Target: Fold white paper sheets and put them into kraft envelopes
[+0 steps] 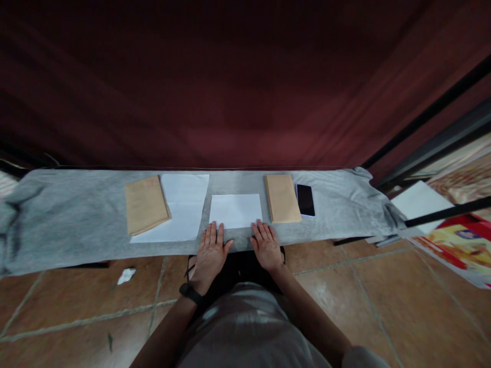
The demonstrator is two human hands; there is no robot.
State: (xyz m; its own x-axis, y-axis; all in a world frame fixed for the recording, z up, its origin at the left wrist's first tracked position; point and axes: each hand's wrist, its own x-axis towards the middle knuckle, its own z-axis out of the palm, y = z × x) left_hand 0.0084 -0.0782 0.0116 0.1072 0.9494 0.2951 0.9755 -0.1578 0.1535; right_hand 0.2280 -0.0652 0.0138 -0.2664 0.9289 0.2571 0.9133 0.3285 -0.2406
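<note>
A white sheet of paper (235,210), wider than it is deep, lies flat in front of me. My left hand (212,250) rests palm down with fingers stretched, its fingertips at the sheet's near left corner. At the near right corner, my right hand (266,246) also lies flat, fingers extended. Neither hand grips anything. Left of the sheet are larger white papers (184,220), partly covered by brown paper envelopes (147,204). To the right sits a stack of brown envelopes (284,198), with a dark-screened phone (306,200) beside it.
A grey cloth (88,214) covers the long narrow table. Behind it hangs a dark red curtain (238,92). Black metal bars (441,105) and a red and yellow printed package (464,243) are at the right. A crumpled white scrap (126,276) lies on the tiled floor.
</note>
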